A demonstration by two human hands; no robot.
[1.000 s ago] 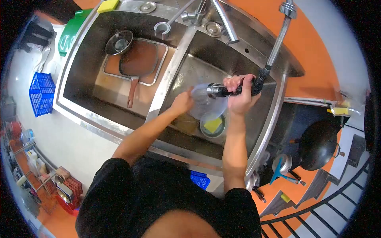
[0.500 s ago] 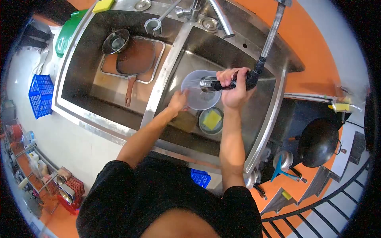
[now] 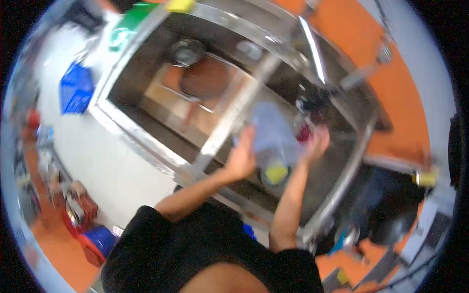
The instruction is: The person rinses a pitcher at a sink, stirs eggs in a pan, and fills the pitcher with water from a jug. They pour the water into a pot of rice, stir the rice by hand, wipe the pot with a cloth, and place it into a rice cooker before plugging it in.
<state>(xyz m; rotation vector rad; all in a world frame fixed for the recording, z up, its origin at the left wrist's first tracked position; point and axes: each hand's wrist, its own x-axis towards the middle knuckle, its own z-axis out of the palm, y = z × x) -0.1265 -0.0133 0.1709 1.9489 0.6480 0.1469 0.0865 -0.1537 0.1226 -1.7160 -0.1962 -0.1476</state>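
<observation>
Motion blurs the whole view. My left hand (image 3: pixel 242 155) is closed on the left side of a translucent plastic tub (image 3: pixel 272 133), which looks tilted over the right sink basin. At the tub's right edge is my right hand (image 3: pixel 316 144), off the sprayer; its smeared fingers do not show whether they grip the tub. Just beyond that hand, a blurred dark sprayer (image 3: pixel 312 103) hangs by the right basin, with a dark red patch near it. Below the tub, a yellow sponge (image 3: pixel 276 173) lies in a round dish, partly covered.
The left basin holds a brown pan (image 3: pixel 204 80) on a rectangular tray and a small round pan (image 3: pixel 187 52). A metal divider (image 3: pixel 222 132) separates the basins. A blue basket (image 3: pixel 76 89) stands on the floor at left; a dark wok (image 3: pixel 393 215) sits at right.
My right hand has let go of the sprayer and come down to the tub's right side. The tub has tilted in my left hand. The camera view has turned and shifted.
</observation>
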